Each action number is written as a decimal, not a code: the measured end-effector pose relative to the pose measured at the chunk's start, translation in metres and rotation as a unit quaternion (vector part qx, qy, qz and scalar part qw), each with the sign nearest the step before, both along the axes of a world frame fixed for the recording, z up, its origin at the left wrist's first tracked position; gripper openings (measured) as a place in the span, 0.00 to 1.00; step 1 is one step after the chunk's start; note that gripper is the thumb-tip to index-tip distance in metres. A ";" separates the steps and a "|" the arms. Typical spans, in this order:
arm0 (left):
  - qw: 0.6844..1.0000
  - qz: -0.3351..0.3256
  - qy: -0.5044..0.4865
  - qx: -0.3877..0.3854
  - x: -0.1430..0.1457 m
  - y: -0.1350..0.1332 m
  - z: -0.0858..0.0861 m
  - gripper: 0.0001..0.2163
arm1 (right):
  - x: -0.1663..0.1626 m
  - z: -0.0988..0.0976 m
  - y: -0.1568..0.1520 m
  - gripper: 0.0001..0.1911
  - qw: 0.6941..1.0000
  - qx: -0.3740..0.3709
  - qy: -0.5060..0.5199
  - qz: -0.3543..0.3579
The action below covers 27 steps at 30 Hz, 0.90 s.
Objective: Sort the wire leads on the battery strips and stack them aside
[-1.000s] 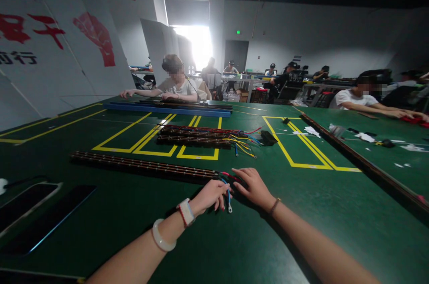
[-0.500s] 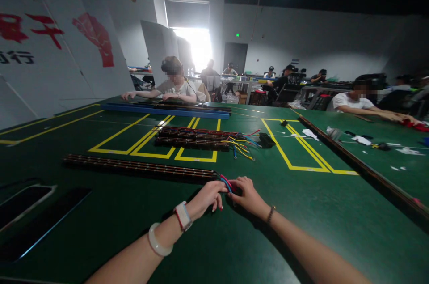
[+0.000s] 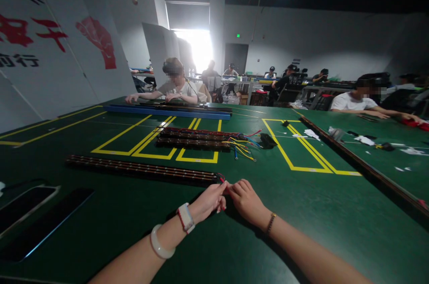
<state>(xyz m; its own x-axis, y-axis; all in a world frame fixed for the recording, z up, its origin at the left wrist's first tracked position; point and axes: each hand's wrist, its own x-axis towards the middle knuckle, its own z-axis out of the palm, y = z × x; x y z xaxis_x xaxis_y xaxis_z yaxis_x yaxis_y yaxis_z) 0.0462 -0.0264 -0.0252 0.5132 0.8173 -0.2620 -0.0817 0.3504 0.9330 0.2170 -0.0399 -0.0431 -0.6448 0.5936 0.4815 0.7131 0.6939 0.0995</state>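
Note:
A long dark bar with copper-coloured strips (image 3: 144,170) lies on the green table (image 3: 301,221), and coloured wires (image 3: 221,180) come out of its right end. My left hand (image 3: 211,199) pinches these wires close to the bar's end. Right beside it, my right hand (image 3: 246,197) is closed on the wires too, its fingertips meeting those of the left. Most of the wire length is hidden behind my fingers; a bit of red shows.
Beyond the hands lies a stack of similar bars (image 3: 194,137) with yellow, blue and red leads (image 3: 243,147). Another long bar (image 3: 362,165) runs along the right. Two phone-like devices (image 3: 50,226) rest at left. A blue channel (image 3: 167,113) lies near a person (image 3: 179,87) across the table.
My fingers have closed further over the wires, so the blue and red loop seen before is now mostly covered. The hands have drawn together; the view has shifted slightly.

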 end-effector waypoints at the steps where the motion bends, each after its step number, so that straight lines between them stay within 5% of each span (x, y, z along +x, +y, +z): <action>1: 1.000 0.001 0.002 0.000 0.000 0.000 -0.001 0.23 | 0.000 0.000 -0.001 0.15 1.000 0.005 -0.011 0.008; 7: 1.000 0.001 0.016 -0.002 -0.002 0.003 -0.005 0.20 | -0.002 0.008 -0.004 0.15 0.999 0.002 -0.040 0.028; 14: 1.000 0.011 0.018 0.019 0.001 0.003 -0.012 0.21 | 0.000 0.022 -0.009 0.23 0.996 -0.079 0.046 0.010; 22: 0.999 0.006 0.030 0.038 0.001 0.000 -0.010 0.22 | 0.013 0.021 0.001 0.25 0.970 -0.212 0.104 0.055; 27: 0.998 0.004 0.031 0.045 0.001 0.002 -0.012 0.22 | 0.024 0.014 0.013 0.23 0.970 -0.223 0.079 0.051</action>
